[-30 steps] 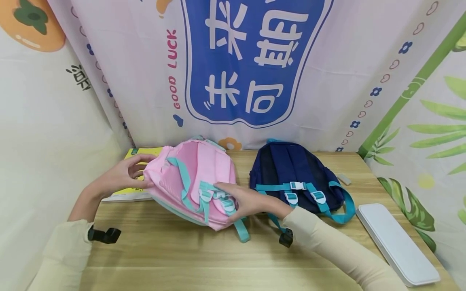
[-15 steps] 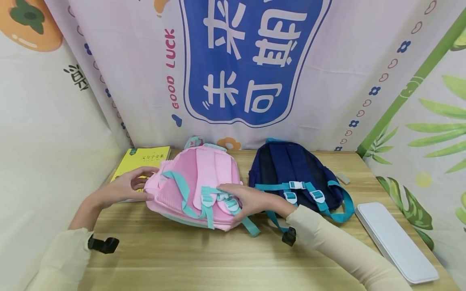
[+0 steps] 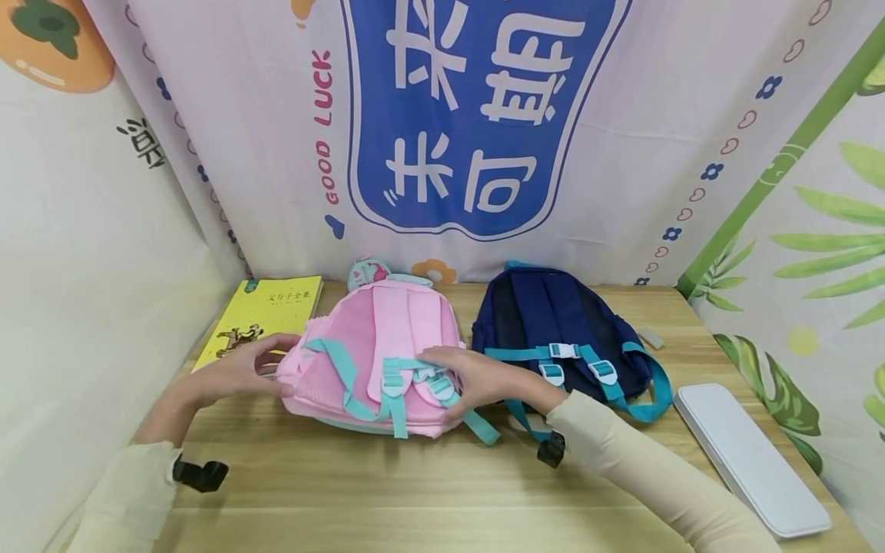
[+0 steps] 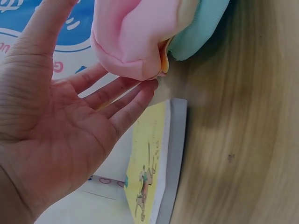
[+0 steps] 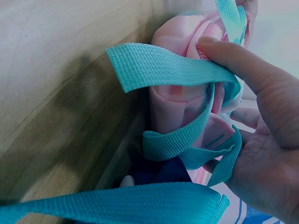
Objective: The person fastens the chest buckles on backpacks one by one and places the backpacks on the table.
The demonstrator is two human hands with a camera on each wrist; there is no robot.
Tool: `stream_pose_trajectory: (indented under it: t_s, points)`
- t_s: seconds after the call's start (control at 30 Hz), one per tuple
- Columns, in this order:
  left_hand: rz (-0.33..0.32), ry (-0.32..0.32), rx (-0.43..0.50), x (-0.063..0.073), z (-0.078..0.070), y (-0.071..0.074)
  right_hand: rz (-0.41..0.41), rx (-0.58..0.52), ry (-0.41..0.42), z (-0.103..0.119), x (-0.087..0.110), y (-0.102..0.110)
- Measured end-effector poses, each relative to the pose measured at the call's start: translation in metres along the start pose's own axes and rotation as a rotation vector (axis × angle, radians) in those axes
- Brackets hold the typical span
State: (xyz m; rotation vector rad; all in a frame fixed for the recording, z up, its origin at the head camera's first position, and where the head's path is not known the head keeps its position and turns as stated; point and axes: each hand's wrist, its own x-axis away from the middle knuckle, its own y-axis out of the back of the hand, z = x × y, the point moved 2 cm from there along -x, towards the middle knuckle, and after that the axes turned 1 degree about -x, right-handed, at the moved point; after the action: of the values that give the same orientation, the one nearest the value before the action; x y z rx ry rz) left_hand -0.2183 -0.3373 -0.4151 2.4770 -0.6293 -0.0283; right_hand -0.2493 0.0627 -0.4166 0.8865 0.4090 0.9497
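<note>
A pink backpack (image 3: 387, 361) with teal straps and white buckles lies with its shoulder straps facing up on the wooden table. My left hand (image 3: 242, 369) holds its left corner, thumb toward the near side and fingers at the far side; in the left wrist view the fingertips touch the pink cloth. My right hand (image 3: 477, 376) grips its right lower side, beside the buckles. In the right wrist view the thumb (image 5: 233, 56) presses on the pink edge, over a teal strap (image 5: 163, 67) whose loose end sticks out. The right fingers are partly hidden behind the bag.
A yellow book (image 3: 276, 307) lies at the back left, just beyond my left hand. Right of the pink bag is a navy backpack (image 3: 553, 330) with teal straps. A white case (image 3: 750, 457) and a small grey block (image 3: 651, 338) lie farther right. Printed cloth (image 3: 276, 153) hangs behind.
The pink backpack has levelled out and shifted slightly right, its left end lower, with both hands still on it. More of the yellow book and a teal patterned piece behind the bag now show.
</note>
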Motion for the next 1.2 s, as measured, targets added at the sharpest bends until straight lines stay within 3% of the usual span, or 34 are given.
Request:
stream_pose_trajectory:
  t_s: [0.13,0.33,0.63,0.77,1.2]
  points:
    - [0.020,-0.003,0.016,-0.001,0.004,-0.002,-0.012,0.009,-0.009,0.001,0.002,0.000]
    - [0.063,0.041,0.017,-0.001,0.007,-0.006,-0.022,0.027,-0.020,0.001,0.005,0.003]
    - [0.044,0.106,-0.143,-0.006,0.005,-0.013,-0.026,0.043,-0.037,-0.003,0.008,0.004]
    - [0.047,0.118,-0.171,-0.009,0.005,-0.018,-0.021,0.048,-0.064,-0.007,0.009,0.004]
    - [0.043,0.096,-0.219,-0.011,0.001,-0.020,-0.016,0.033,-0.079,-0.008,0.012,0.003]
